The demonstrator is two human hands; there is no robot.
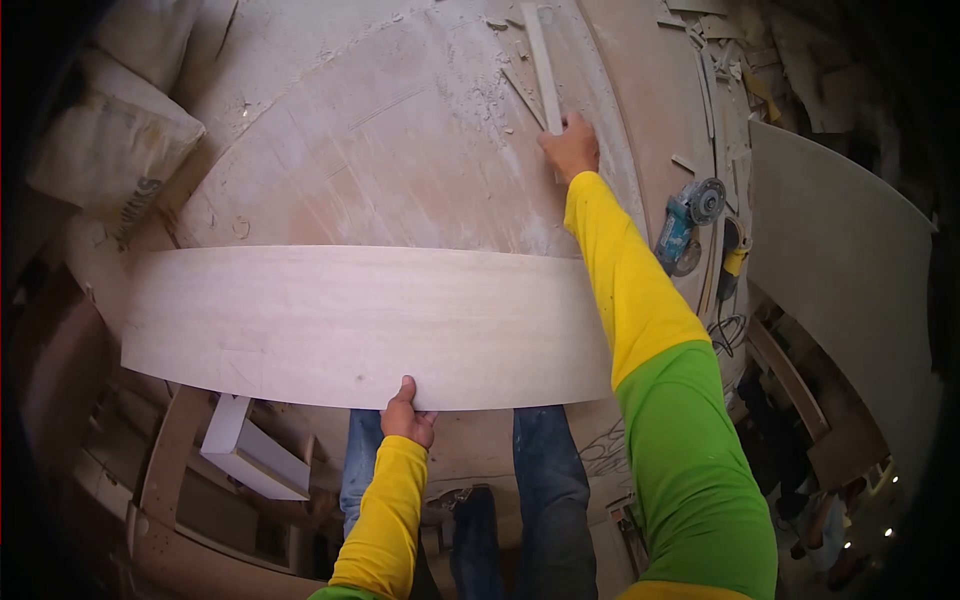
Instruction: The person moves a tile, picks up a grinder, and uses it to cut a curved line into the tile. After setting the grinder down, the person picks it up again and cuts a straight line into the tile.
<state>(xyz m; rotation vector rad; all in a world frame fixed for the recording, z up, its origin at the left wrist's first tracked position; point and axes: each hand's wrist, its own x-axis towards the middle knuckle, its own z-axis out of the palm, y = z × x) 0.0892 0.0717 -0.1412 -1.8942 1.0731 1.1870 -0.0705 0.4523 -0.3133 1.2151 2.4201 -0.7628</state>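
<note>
A wide, pale board (350, 320) lies across the near side of the dusty work table. My left hand (408, 417) grips its near edge, thumb on top and fingers curled underneath. Farther off, my right hand (571, 149) is closed around the near end of a narrow light-coloured wooden strip (542, 65), which points away from me. A thinner sliver of wood (523, 97) lies just left of that strip.
An angle grinder (680, 228) rests on the right side of the table (330, 150). Scraps and offcuts (725, 60) pile up at the far right. A large curved panel (840, 230) stands beyond the right edge. Sacks (120, 140) sit at the left.
</note>
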